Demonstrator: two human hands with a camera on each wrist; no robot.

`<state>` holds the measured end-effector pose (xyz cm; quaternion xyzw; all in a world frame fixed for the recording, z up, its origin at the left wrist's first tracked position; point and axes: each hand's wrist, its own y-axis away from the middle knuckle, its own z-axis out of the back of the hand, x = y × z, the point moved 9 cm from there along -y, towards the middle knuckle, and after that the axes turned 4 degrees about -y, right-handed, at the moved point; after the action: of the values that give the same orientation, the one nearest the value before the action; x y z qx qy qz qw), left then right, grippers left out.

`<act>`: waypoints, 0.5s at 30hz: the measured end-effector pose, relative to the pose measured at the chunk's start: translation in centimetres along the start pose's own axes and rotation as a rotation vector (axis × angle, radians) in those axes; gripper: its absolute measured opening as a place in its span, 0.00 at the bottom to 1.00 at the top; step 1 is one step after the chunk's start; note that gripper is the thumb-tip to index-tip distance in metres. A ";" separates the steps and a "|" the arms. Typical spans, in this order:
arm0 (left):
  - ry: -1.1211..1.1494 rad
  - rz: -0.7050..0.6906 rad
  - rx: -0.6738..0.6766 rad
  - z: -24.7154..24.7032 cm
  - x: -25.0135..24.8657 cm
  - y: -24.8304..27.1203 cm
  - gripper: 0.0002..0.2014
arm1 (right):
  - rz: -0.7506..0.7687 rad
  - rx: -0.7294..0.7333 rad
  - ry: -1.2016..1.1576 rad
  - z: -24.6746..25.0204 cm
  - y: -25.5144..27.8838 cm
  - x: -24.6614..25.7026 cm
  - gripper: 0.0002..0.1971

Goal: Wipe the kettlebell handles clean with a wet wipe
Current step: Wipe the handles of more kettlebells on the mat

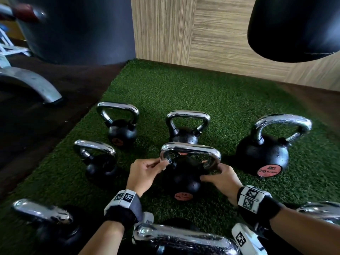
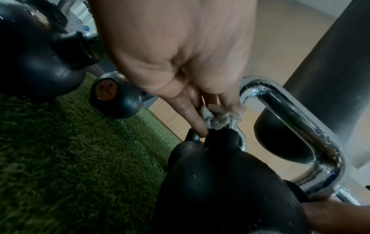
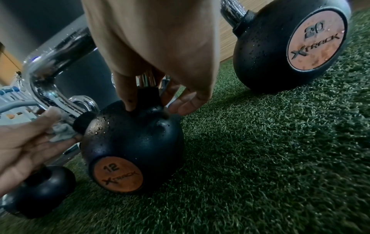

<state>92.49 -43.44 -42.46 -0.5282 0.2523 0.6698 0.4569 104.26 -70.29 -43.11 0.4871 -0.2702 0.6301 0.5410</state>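
A black 12 kettlebell (image 1: 184, 179) (image 3: 136, 142) with a chrome handle (image 1: 191, 149) (image 2: 290, 125) stands on the green turf, in the middle. My left hand (image 1: 145, 172) pinches a crumpled grey wet wipe (image 2: 218, 118) (image 3: 61, 131) against the handle's left leg, just above the black collar. My right hand (image 1: 219, 178) grips the right leg of the handle where it meets the ball, thumb and fingers (image 3: 128, 95) curled round it. Water drops dot the chrome and the ball.
Several more kettlebells stand around on the turf (image 1: 193, 89): a big 20 one (image 1: 265, 155) (image 3: 288, 44) to the right, two behind (image 1: 121, 126), one at left (image 1: 99, 161), others at the near edge (image 1: 184, 238). Wood-panelled wall (image 1: 220, 34) behind; a dark punching bag (image 1: 294, 28) hangs upper right.
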 end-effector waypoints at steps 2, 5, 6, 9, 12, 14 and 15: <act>-0.038 -0.015 -0.025 -0.1 -0.6 -0.2 0.13 | -0.009 0.005 0.018 0.1 0.2 -0.1 0.19; -0.109 -0.025 -0.033 -0.3 -1.1 -1.4 0.08 | 0.013 -0.024 0.099 0.8 1.0 -0.1 0.20; -0.138 -0.035 -0.033 -0.4 -1.3 -2.0 0.08 | 0.039 -0.029 0.138 0.9 1.3 0.0 0.19; -0.258 -0.093 -0.048 -1.2 -2.7 -4.0 0.09 | 0.117 -0.054 0.236 1.1 2.3 0.9 0.19; -0.382 -0.098 0.021 -2.7 -4.2 -6.2 0.12 | 0.210 0.001 0.291 0.2 3.4 2.4 0.19; -0.410 -0.079 0.115 -4.3 -5.1 -7.5 0.11 | 0.244 0.048 0.309 -1.0 4.0 2.8 0.13; -0.433 -0.083 0.153 -5.1 -5.7 -7.9 0.09 | 0.252 0.057 0.320 -1.5 4.1 3.0 0.12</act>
<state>102.04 -45.97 -37.57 -0.3460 0.1764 0.7268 0.5664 100.04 -68.83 -40.25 0.3583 -0.2217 0.7696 0.4798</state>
